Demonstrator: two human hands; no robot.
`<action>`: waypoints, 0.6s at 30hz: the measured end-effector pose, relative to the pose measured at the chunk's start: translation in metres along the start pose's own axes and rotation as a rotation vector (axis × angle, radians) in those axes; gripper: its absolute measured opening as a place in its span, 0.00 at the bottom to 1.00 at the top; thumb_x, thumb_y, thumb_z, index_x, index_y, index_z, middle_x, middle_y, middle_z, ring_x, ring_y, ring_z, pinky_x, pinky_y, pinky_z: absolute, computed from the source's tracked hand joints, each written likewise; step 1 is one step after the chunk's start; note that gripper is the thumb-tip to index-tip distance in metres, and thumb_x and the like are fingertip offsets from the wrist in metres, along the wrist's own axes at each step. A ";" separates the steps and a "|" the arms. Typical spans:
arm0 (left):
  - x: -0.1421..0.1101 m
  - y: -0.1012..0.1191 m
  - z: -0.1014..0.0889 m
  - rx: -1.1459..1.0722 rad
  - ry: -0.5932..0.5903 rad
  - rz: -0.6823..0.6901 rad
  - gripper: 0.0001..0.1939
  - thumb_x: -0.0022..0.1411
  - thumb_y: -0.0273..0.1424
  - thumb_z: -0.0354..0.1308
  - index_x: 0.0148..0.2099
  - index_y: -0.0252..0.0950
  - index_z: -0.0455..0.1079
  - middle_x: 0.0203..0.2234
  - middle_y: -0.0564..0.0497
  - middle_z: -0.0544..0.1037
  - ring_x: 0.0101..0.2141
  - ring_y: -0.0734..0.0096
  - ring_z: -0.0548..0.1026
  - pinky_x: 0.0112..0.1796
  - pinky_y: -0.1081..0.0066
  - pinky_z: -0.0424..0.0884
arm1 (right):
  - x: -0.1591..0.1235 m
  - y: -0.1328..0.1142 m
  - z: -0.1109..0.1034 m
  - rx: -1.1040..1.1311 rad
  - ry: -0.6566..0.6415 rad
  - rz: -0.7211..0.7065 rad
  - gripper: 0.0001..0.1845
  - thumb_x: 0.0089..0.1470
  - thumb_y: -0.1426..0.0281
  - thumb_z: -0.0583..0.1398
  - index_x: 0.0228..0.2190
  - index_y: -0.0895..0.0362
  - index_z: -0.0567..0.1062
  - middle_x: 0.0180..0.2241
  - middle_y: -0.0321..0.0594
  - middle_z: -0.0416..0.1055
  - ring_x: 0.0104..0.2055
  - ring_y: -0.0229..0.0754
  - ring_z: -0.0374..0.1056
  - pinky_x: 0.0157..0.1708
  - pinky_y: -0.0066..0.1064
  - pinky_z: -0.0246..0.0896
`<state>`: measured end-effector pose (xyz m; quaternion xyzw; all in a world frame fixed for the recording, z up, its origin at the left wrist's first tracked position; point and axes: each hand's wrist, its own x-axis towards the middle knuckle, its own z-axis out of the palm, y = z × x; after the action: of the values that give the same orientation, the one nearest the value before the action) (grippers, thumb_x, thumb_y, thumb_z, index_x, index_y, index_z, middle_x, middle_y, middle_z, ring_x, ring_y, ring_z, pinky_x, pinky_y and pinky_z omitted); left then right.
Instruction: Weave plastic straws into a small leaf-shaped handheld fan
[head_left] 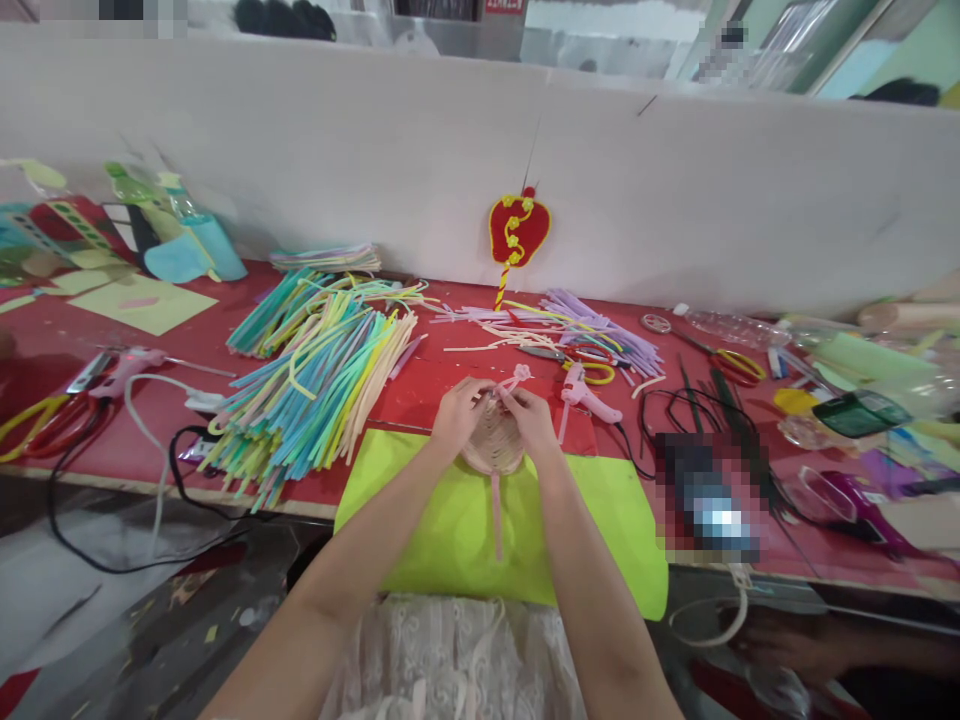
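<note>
Left grip [460,410] closed on the upper rim of a pale pinkish, round woven fan [495,448], apparently steadying it, I seem to pinch a pink, flower-tipped fuzzy strip [521,373] at its top with my right grip [531,415]. Lime-green cloth [454,550] lies below the fan, likely as padding; a pink plastic glue gun [592,396] rests right of the fan, seemingly for reach.

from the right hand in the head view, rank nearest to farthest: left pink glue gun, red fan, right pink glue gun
1. Right pink glue gun, just right of the right hand
2. Red fan, at the back
3. Left pink glue gun, far left
</note>
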<state>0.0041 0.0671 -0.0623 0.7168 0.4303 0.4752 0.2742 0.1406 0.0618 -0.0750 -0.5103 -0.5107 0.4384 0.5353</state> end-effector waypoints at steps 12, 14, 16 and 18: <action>-0.001 -0.003 0.001 -0.077 -0.032 -0.034 0.13 0.59 0.28 0.48 0.45 0.40 0.69 0.40 0.49 0.75 0.40 0.69 0.72 0.44 0.69 0.66 | 0.000 -0.004 -0.002 -0.162 0.049 -0.056 0.18 0.46 0.55 0.57 0.24 0.57 0.74 0.21 0.35 0.69 0.23 0.36 0.62 0.28 0.28 0.57; 0.000 -0.003 0.001 -0.068 -0.027 -0.026 0.13 0.58 0.28 0.50 0.45 0.39 0.69 0.40 0.48 0.75 0.40 0.69 0.72 0.43 0.69 0.67 | -0.001 -0.006 -0.001 -0.177 0.035 -0.062 0.17 0.46 0.56 0.57 0.23 0.57 0.73 0.21 0.35 0.69 0.24 0.36 0.62 0.29 0.28 0.57; 0.000 -0.003 0.001 -0.029 -0.022 -0.010 0.12 0.58 0.28 0.51 0.45 0.39 0.69 0.39 0.47 0.74 0.40 0.69 0.72 0.42 0.70 0.67 | -0.002 -0.008 0.000 -0.187 0.016 -0.068 0.16 0.46 0.57 0.57 0.22 0.57 0.73 0.21 0.35 0.68 0.24 0.36 0.62 0.29 0.28 0.56; -0.001 -0.002 0.001 0.016 -0.011 0.021 0.12 0.58 0.27 0.50 0.44 0.38 0.69 0.38 0.48 0.74 0.40 0.69 0.71 0.42 0.70 0.67 | -0.002 -0.008 0.001 -0.194 -0.001 -0.071 0.16 0.47 0.57 0.57 0.22 0.58 0.72 0.21 0.35 0.68 0.25 0.36 0.63 0.30 0.28 0.56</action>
<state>0.0041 0.0676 -0.0643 0.7260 0.4251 0.4707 0.2659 0.1393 0.0594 -0.0669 -0.5413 -0.5688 0.3680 0.4981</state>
